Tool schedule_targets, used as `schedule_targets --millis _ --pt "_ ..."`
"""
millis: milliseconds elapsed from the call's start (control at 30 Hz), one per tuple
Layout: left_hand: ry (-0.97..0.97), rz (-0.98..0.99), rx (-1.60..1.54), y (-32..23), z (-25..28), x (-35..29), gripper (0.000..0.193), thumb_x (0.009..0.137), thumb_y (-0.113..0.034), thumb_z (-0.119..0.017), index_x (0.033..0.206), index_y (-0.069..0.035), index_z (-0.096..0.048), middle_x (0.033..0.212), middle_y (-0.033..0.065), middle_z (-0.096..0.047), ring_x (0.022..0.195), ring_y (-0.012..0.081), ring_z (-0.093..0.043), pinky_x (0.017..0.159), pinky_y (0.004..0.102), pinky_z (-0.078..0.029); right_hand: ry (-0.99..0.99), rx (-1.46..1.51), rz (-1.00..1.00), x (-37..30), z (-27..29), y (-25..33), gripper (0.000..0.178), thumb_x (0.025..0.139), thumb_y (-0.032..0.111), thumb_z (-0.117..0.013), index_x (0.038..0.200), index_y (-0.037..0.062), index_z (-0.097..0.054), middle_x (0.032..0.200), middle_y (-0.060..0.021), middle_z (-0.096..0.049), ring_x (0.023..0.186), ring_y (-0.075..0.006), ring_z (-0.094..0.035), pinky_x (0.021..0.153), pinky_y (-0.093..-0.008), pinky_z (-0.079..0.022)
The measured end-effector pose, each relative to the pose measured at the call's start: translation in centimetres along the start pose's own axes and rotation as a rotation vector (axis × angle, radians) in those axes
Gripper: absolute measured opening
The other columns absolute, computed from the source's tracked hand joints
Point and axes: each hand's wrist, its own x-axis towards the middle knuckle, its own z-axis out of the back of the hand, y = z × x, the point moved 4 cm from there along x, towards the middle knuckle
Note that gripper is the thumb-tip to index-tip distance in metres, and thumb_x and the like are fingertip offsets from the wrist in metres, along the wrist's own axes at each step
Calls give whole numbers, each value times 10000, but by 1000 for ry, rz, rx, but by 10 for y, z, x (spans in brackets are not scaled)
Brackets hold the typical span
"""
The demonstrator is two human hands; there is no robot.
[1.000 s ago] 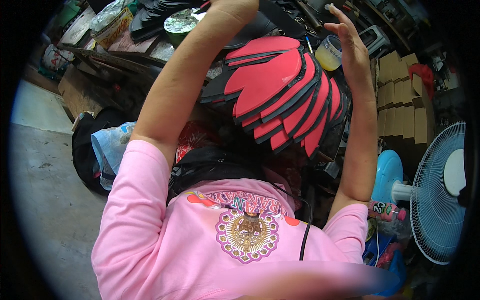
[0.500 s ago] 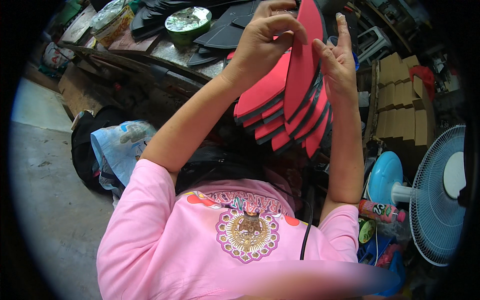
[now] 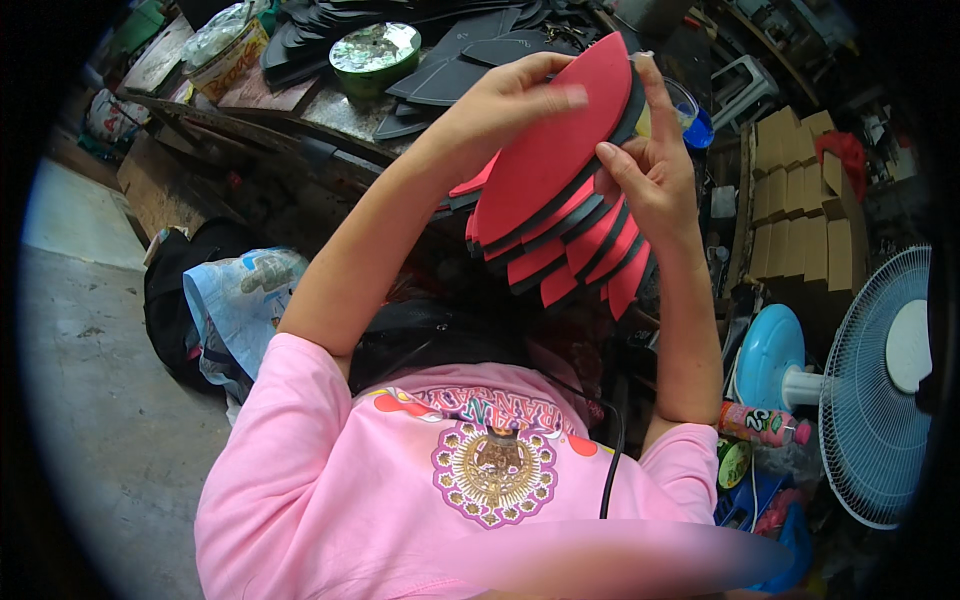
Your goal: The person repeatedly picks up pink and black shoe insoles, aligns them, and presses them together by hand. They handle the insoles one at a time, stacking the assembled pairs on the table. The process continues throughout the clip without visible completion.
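Observation:
A red leaf-shaped foam piece (image 3: pixel 560 150) with a black underside is held up at the far edge of the table. My left hand (image 3: pixel 500 105) grips its left side, with the thumb over the red face, smeared by motion, and the other fingers partly hidden behind. At the right edge is my right hand (image 3: pixel 655 165), its thumb pressed to the pieces and its forefinger stretched up along the black layer. Below the top piece hangs a fanned bunch of similar red and black pieces (image 3: pixel 590 245), overlapping one another. What supports the bunch from behind is hidden.
Black foam pieces (image 3: pixel 450 75) and a round green tin (image 3: pixel 375 60) lie on the worktable at the far left. Stacked cardboard (image 3: pixel 800 215), a fan (image 3: pixel 880 390) and a pink bottle (image 3: pixel 765 424) stand on the right. A bag (image 3: pixel 245 290) sits at the left.
The top red piece has swung from nearly upright to a slant, its broad face now turned toward me. My left hand has moved lower and left; the right hand has shifted slightly left and down.

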Motion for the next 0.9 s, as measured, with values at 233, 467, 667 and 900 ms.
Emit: schedule_targets --millis 233,467,667,900 --pt "100 -15 -114 -5 -5 -11 568 892 -98 -698 1407 28 -494 1196 101 -659 1020 115 -671 906 249 -552 -93 -139 55 -4 11 -2 648 1020 478 -537 1526 92 -418 642 15 -542 601 -42 -513 562 -195 -411" --pt "134 94 -293 1 -4 -19 594 832 -86 -691 1385 47 -518 1175 114 -670 989 115 -688 881 237 -564 -113 -153 79 -10 18 -11 722 1007 630 -442 1460 72 -519 652 23 -527 621 -57 -501 582 -215 -415" --pt "74 97 -284 -4 5 -21 570 830 -69 -701 1368 36 -545 1128 94 -688 928 99 -692 851 236 -572 -160 -346 80 -19 24 -5 754 999 658 -422 1455 68 -527 711 21 -536 649 -57 -489 602 -220 -419" --pt "192 111 -300 -3 -4 -26 631 822 -93 -678 1409 47 -495 1202 126 -673 1015 131 -689 932 261 -548 -102 -205 152 -15 15 -7 830 960 730 -393 1484 95 -496 1108 -48 -642 771 -78 -520 670 -223 -446"
